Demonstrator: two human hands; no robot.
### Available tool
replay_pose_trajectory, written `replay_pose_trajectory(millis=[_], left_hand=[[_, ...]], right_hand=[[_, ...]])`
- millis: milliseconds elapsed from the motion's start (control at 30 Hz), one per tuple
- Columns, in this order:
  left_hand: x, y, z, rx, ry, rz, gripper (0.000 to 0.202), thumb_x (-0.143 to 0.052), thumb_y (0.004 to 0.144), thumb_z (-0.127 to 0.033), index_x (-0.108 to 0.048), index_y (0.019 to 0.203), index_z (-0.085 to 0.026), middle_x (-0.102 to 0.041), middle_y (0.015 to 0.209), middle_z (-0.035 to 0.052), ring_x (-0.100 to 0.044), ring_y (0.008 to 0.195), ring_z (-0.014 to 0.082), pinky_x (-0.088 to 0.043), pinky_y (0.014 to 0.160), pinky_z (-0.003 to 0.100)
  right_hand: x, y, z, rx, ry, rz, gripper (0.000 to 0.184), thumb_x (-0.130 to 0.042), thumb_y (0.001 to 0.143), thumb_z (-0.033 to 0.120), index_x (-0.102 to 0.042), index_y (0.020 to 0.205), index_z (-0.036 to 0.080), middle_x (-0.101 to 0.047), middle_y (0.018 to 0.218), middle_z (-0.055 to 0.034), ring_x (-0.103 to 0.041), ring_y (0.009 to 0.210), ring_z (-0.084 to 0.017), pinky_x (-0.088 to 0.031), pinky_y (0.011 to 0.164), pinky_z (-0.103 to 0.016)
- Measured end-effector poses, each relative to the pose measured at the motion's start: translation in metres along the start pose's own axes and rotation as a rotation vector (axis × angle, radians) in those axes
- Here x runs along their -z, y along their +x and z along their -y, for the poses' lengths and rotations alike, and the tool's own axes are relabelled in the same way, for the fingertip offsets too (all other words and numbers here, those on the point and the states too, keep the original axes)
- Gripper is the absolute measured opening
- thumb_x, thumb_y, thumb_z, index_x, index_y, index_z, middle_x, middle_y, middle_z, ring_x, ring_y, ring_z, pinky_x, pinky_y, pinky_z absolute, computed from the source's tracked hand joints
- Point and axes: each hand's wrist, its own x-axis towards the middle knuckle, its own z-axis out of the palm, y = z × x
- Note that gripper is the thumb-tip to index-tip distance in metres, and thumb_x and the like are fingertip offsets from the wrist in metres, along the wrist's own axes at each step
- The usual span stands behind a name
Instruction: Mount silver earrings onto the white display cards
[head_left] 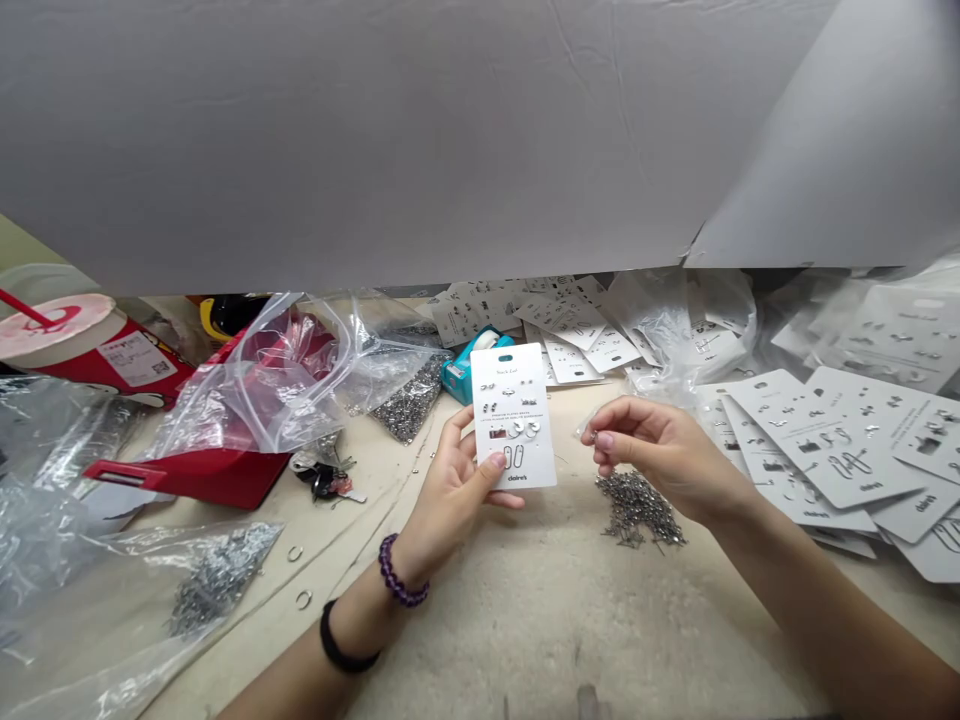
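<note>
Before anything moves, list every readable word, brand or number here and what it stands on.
"claire's": on the earring card in the left hand.
"claire's": on piled earring cards at right.
Too small or blurred: other card print; white label on red drink cup.

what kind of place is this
Probably a jewellery packing bench, perhaps in a workshop: white cards of small jewellery overlap at the right, a heap of tiny metallic pieces lies loose, and a clear bag at left holds more.

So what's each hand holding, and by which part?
The left hand holds a card by its lower left part, thumb in front. The right hand's fingertips are pinched together; anything between them is too small to identify.
</note>
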Motion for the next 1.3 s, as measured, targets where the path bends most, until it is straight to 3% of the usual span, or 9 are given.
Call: replay_pose_trajectory(millis=[200, 433, 600, 700, 933, 1300], left_hand=[[0.002, 0.001, 0.002, -0.021, 0.024, -0.011, 0.061, -0.060, 0.076, -0.028, -0.023, 0.125, -0.022, -0.047, 0.123, 0.0128, -0.057, 0.095, 0.0220, -0.057, 0.055, 0.025], [0.000, -0.001, 0.004, -0.087, 0.084, -0.024, 0.058, -0.057, 0.078, -0.028, -0.022, 0.125, -0.023, -0.048, 0.121, 0.0127, -0.057, 0.095, 0.0228, -0.057, 0.056, 0.026], [-0.001, -0.004, 0.008, -0.144, 0.146, -0.025, 0.054, -0.055, 0.080, -0.027, -0.025, 0.124, -0.025, -0.046, 0.123, 0.0109, -0.054, 0.101, 0.0234, -0.057, 0.059, 0.026], [-0.001, -0.005, 0.012, -0.171, 0.181, -0.009, 0.050, -0.054, 0.081, -0.027, -0.027, 0.123, -0.025, -0.044, 0.125, 0.0103, -0.052, 0.104, 0.0235, -0.057, 0.061, 0.026], [-0.002, -0.006, 0.017, -0.149, 0.212, 0.024, 0.046, -0.052, 0.081, -0.029, -0.030, 0.122, -0.025, -0.042, 0.127, 0.0108, -0.058, 0.092, 0.0204, -0.056, 0.060, 0.026], [-0.003, -0.009, 0.022, -0.143, 0.268, 0.029, 0.044, -0.051, 0.082, -0.030, -0.030, 0.120, -0.025, -0.042, 0.126, 0.0111, -0.059, 0.088, 0.0187, -0.056, 0.061, 0.027]], right_hand=[[-0.004, 0.000, -0.004, -0.049, 0.120, 0.060, 0.014, -0.066, 0.071, 0.025, -0.064, 0.083, 0.017, -0.062, 0.077, -0.0014, -0.059, 0.063, -0.009, -0.052, 0.063, -0.027], [-0.009, -0.002, -0.005, -0.003, -0.062, -0.024, 0.015, -0.064, 0.072, 0.031, -0.063, 0.079, 0.017, -0.061, 0.076, -0.0011, -0.054, 0.056, -0.008, -0.050, 0.056, -0.026], [-0.017, -0.005, -0.005, 0.224, -0.365, -0.137, 0.012, -0.058, 0.078, 0.028, -0.065, 0.081, 0.020, -0.062, 0.088, -0.0052, -0.058, 0.081, -0.016, -0.050, 0.067, -0.031], [-0.022, -0.007, -0.008, 0.356, -0.490, -0.158, 0.011, -0.054, 0.080, 0.025, -0.064, 0.081, 0.021, -0.063, 0.084, -0.0054, -0.058, 0.081, -0.018, -0.050, 0.069, -0.033], [-0.031, -0.006, -0.026, 0.393, -0.582, -0.138, 0.023, -0.054, 0.078, 0.017, -0.056, 0.101, 0.020, -0.064, 0.081, -0.0018, -0.060, 0.070, -0.013, -0.051, 0.061, -0.026], [-0.034, -0.008, -0.033, 0.530, -0.806, -0.157, 0.011, -0.047, 0.082, 0.017, -0.054, 0.090, 0.018, -0.063, 0.081, -0.0036, -0.060, 0.067, -0.013, -0.050, 0.061, -0.026]])
